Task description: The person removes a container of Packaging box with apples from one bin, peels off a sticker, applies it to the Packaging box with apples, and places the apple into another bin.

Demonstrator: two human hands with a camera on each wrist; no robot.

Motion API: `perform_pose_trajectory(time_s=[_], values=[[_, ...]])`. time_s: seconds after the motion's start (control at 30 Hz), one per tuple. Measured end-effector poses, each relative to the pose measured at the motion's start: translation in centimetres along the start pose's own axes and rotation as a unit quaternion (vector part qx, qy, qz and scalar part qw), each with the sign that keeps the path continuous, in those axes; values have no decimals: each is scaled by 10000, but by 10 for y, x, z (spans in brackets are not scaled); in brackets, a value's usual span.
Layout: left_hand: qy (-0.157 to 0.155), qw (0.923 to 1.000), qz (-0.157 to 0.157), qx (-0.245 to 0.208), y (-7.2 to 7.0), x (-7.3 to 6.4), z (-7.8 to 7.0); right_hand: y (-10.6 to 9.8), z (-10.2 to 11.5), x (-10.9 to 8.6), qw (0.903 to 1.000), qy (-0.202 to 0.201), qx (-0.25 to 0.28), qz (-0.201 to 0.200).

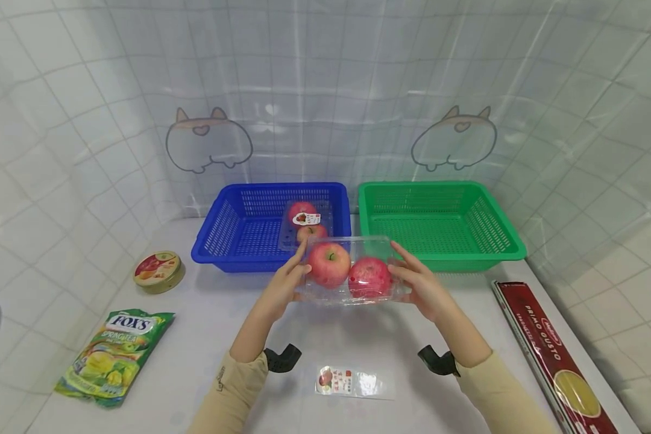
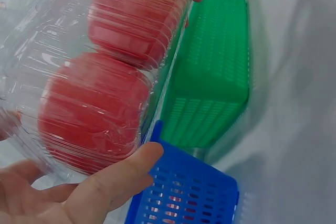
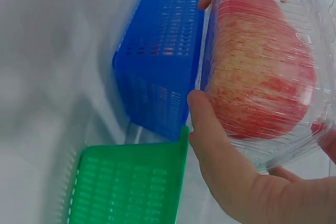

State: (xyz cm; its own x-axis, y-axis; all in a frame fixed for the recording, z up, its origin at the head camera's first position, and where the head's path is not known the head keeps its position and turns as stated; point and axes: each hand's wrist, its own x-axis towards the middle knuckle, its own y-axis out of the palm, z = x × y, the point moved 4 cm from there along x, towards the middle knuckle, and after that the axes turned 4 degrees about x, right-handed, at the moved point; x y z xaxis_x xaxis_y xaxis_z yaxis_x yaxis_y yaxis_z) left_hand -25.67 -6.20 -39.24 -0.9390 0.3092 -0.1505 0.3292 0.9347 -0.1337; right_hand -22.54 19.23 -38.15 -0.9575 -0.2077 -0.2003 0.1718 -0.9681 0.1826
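"Where's the box (image 1: 355,254)?"
"Up off the table (image 1: 211,319), two apples (image 1: 330,266) inside, gripped at both ends: left hand (image 1: 284,284) at nine o'clock, right hand (image 1: 422,286) at three."
"And around it?"
"Blue basket (image 1: 252,236) at ten, a second apple pack (image 1: 306,224) in it; green basket (image 1: 442,235) at two; label (image 1: 352,383) at six; tin (image 1: 159,272) at nine; Fox's bag (image 1: 115,357) at eight; spaghetti (image 1: 553,358) at four."

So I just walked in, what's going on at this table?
A person is holding a clear pack of two apples up above the table, the left-hand grip at one end and the right-hand grip at the other. A similar apple pack sits in the blue basket; the green basket stands beside it. A printed label strip lies nearer the person.
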Motion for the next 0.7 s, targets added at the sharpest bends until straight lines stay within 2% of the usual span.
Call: perform_pose_trajectory(time_s=[0.27, 0.5, 0.7], values=[[-128, 9998, 138, 55, 0, -12, 11, 4, -12, -8, 10000, 76, 20, 44], [-108, 9998, 172, 26, 2, -18, 17, 5, -21, -11, 9999, 53, 105, 29], [-209, 9995, 204, 84, 6, -21, 26, 6, -29, -13, 9992, 183, 351, -18]])
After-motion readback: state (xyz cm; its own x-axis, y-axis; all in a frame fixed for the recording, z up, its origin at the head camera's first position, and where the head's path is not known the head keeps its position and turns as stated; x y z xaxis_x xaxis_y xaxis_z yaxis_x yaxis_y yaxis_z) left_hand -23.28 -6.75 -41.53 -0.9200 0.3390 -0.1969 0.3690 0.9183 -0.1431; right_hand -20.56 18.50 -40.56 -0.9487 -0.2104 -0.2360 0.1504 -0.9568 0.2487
